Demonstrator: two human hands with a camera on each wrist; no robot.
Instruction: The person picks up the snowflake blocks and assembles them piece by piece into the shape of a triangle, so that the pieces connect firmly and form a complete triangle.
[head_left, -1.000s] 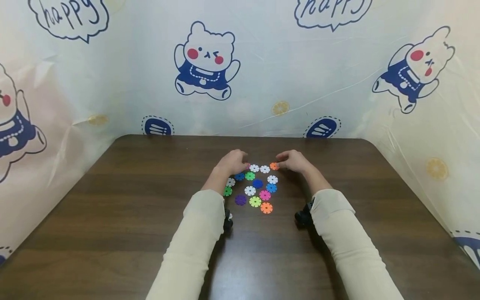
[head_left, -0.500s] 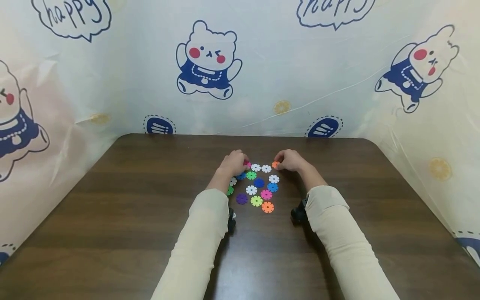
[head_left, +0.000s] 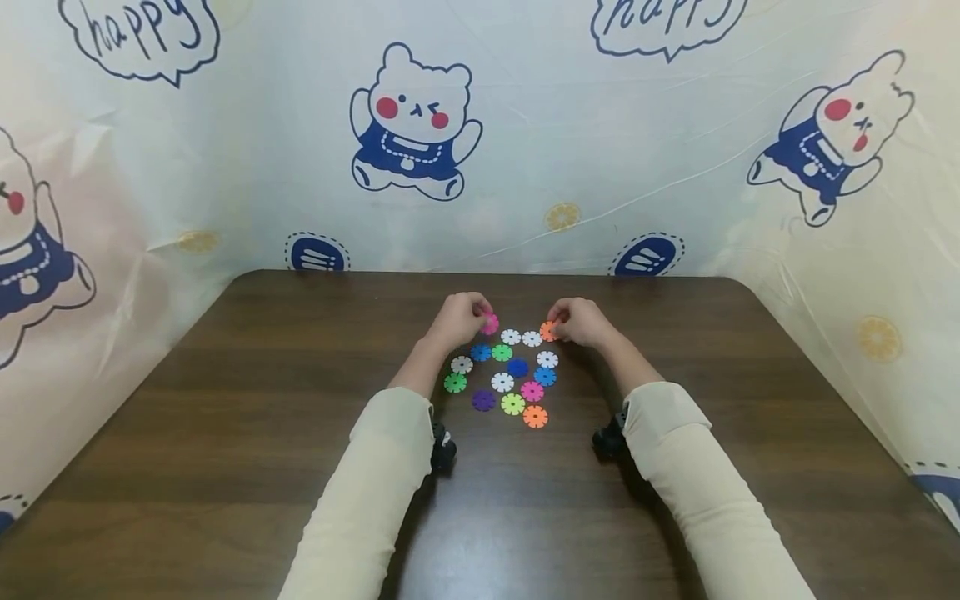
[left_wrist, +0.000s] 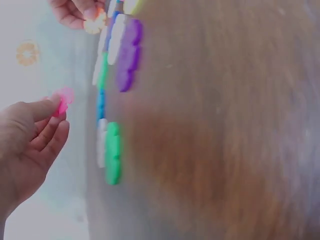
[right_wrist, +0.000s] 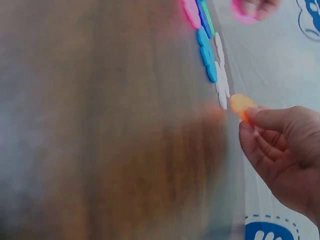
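My left hand [head_left: 459, 322] pinches a pink notched disc [head_left: 490, 323] between thumb and fingers, behind and left of the other discs; in the left wrist view this pink disc [left_wrist: 63, 101] looks raised off the table. On the right, my right hand [head_left: 583, 322] pinches an orange notched disc [head_left: 549, 332], seen also in the right wrist view as an orange disc [right_wrist: 242, 105] at the thumb tip. Between the hands lie two white discs [head_left: 511, 337] side by side. Closer in are a blue disc [head_left: 481, 352], a green disc [head_left: 502, 352] and a dark blue disc [head_left: 517, 367].
Several more discs lie flat on the brown table [head_left: 300, 467], among them a purple disc [head_left: 483, 401], a yellow-green disc [head_left: 513, 404] and a front orange disc [head_left: 536, 417]. A printed curtain [head_left: 525, 133] stands behind the table and along its sides.
My left hand has moved back and left, carrying the pink disc away from the white ones. My right hand has closed its fingertips on the orange disc and barely shifted.
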